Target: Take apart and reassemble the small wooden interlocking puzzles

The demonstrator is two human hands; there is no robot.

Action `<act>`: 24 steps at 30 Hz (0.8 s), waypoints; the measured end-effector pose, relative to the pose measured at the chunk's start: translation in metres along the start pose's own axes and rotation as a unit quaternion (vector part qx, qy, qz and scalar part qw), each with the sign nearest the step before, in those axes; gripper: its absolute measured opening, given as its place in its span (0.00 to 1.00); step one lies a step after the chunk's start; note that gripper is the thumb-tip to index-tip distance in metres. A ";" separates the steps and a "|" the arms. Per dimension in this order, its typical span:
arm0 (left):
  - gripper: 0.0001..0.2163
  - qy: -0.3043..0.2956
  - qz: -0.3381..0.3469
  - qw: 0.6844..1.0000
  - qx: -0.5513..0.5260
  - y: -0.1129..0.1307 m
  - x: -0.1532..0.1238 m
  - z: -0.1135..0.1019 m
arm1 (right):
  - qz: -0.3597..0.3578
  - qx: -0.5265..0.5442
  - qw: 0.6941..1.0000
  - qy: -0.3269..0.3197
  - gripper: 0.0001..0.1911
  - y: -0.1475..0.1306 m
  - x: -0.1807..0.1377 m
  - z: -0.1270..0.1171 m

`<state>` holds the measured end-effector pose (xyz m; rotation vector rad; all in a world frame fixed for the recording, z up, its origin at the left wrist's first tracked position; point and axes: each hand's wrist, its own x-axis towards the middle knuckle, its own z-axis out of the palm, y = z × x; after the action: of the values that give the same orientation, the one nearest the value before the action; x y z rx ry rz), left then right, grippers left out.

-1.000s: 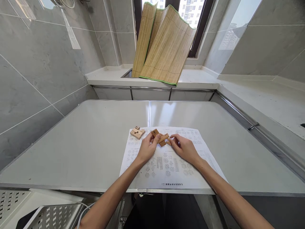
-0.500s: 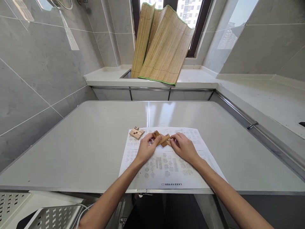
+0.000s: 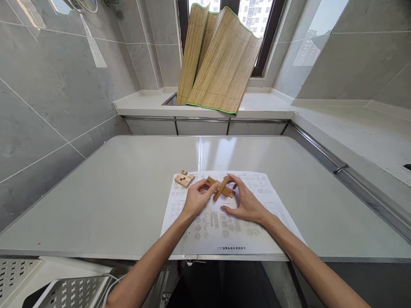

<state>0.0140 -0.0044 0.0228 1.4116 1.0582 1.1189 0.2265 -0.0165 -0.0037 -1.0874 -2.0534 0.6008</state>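
My left hand (image 3: 197,199) pinches a cluster of wooden puzzle blocks (image 3: 229,192), thumb on the near side. One stick-like wooden piece (image 3: 221,188) lies crosswise over the longer block, slanting up to the right. A dark printed mark shows on the block's left end. My right hand (image 3: 247,203) is spread beside the cluster, thumb low and well apart from the fingers. Its index fingertip is at the upper end of the slanted piece; whether it presses there I cannot tell. Underneath lies a printed paper sheet (image 3: 205,246) with small diagrams.
Several loose wooden blocks (image 3: 183,179) sit grouped on the sheet's far left corner. The white table (image 3: 128,192) reaches to a ledge with a folded bamboo mat (image 3: 224,64) by the window. A perforated metal rack (image 3: 70,293) stands at the lower left.
My right hand has opened, its thumb moving down and away from the blocks. The crosswise piece has turned to a steeper slant. My left hand keeps its hold almost in place.
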 end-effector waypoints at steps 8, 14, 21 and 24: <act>0.18 -0.060 -0.057 0.994 -0.075 -0.006 -0.002 0.003 | -0.001 0.000 1.000 -0.002 0.49 -0.004 0.000 -0.002; 0.17 -0.088 -0.054 0.992 -0.071 -0.008 -0.001 0.004 | -0.001 0.005 1.000 0.007 0.43 -0.007 0.001 -0.002; 0.19 -0.083 -0.040 0.994 -0.059 -0.008 0.000 0.004 | 0.002 0.001 1.000 0.017 0.40 -0.008 0.002 -0.001; 0.20 -0.076 -0.035 0.995 -0.053 -0.007 0.001 0.004 | 0.008 -0.004 1.000 0.029 0.41 -0.006 0.002 -0.001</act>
<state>0.0174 -0.0031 0.0157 1.3423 0.9193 0.9865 0.2237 -0.0179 0.0020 -1.1141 -2.0008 0.5644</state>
